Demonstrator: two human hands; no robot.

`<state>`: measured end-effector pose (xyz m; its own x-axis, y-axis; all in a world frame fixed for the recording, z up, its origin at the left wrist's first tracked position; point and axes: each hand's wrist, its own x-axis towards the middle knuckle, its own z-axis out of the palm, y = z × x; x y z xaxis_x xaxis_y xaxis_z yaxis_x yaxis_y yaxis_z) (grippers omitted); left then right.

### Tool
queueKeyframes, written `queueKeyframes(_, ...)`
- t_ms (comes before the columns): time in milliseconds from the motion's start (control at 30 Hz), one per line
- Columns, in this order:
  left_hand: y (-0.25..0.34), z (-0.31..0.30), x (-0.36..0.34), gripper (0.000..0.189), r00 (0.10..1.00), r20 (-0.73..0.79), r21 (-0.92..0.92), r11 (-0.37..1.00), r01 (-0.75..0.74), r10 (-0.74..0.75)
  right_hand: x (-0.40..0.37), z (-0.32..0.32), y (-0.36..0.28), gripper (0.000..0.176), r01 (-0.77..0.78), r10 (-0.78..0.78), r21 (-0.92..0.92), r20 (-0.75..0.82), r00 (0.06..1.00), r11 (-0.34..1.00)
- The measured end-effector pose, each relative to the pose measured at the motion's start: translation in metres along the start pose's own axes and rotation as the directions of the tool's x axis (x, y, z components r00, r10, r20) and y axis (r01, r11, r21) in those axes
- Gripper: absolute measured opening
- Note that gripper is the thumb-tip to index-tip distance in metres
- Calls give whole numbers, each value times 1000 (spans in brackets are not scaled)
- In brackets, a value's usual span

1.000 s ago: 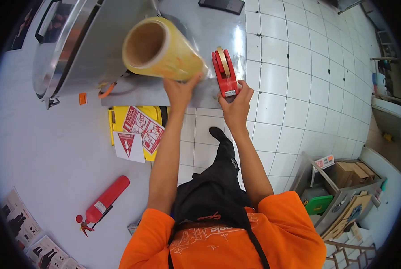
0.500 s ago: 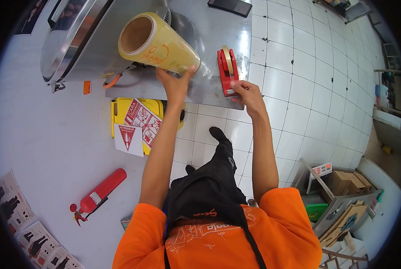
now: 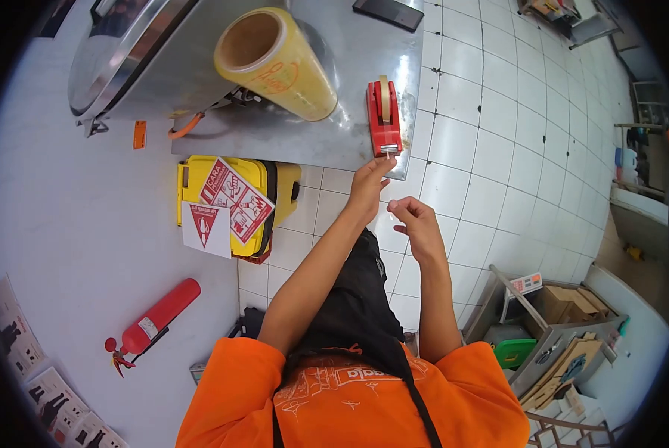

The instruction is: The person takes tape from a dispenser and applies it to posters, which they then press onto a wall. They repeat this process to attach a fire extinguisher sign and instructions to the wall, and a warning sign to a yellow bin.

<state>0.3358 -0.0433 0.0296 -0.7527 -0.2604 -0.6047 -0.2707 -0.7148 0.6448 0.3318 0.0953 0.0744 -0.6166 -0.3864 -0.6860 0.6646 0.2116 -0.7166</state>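
A red tape dispenser (image 3: pixel 375 138) with a tan-looking tape roll (image 3: pixel 384 103) sits near the corner of the metal table. My left hand (image 3: pixel 366 190) is at the dispenser's cutting end, its fingers stretched out and the fingertips touching or almost touching the front. Closer to my body, my right hand (image 3: pixel 420 228) is pinched at thumb and index finger around what looks like a small strip of clear tape, barely visible. A large yellow-wrapped roll with a cardboard core (image 3: pixel 293 78) stands tilted in view on the table, left of the dispenser, apart from both hands.
A dark phone-like slab (image 3: pixel 389 13) lies at the far side of the metal table (image 3: pixel 274 138). Below is a yellow bin (image 3: pixel 282 194) with signs on it. A red fire extinguisher (image 3: pixel 159 317) is at the left wall. A shelf with cardboard (image 3: pixel 570 302) stands right.
My left hand has left the yellow roll and moved right to the dispenser's front. My right hand has pulled back from the dispenser toward my body. The yellow roll stands free.
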Motion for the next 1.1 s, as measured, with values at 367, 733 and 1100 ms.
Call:
queueKeyframes(367,-23,-71,-31,12,858,-138,328,840,-432,495,-2,21,65,13,-190,158,73,313,936,979)
queueKeyframes(733,103,-334,-325,20,206,-573,450,515,-729,793,-79,368,38,16,361,189,-341,899,395,868)
queueKeyframes(1100,448,-511,-705,19,-860,81,986,-164,-3,504,-414,833,-100,26,806,-410,591,728,-549,-31)
